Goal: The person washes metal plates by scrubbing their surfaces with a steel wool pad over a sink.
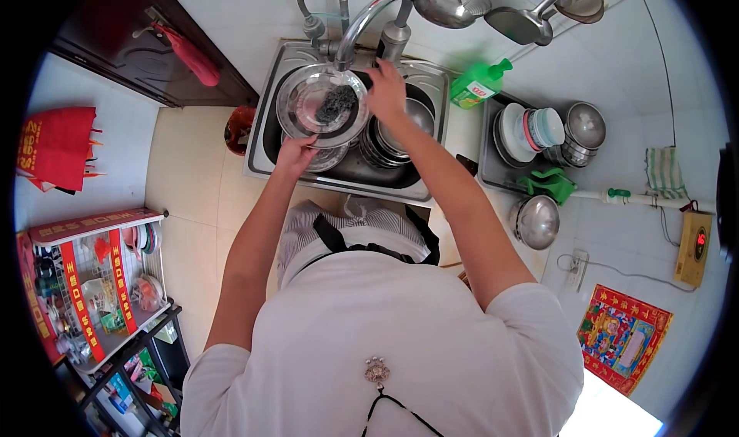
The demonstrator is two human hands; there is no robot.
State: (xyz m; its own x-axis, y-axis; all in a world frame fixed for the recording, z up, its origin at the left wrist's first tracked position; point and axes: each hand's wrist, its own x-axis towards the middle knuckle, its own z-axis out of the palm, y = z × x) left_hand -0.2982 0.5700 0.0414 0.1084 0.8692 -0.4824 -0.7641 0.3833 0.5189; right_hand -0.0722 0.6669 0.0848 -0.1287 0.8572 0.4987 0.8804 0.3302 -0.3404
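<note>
Under the curved faucet, my left hand [296, 155] grips the lower rim of a round metal plate [296, 102]. A dark steel scrubber [336, 104] lies on the plate. To the right of the plate, my right hand [387, 90] is raised near the faucet base [393, 38]; its fingers are bent and partly hidden, and whether it holds anything I cannot make out. Stacked metal bowls [416, 121] sit in the sink [346, 177] below my right hand, and another metal dish [326, 159] lies beneath the plate.
A green detergent bottle [479, 84] stands right of the sink. Beyond it, a dark tray [489, 156] holds stacked bowls [545, 127]. A metal bowl [537, 222] sits nearer to me. Ladles [449, 7] hang above; a reddish bin [239, 127] is left of the sink.
</note>
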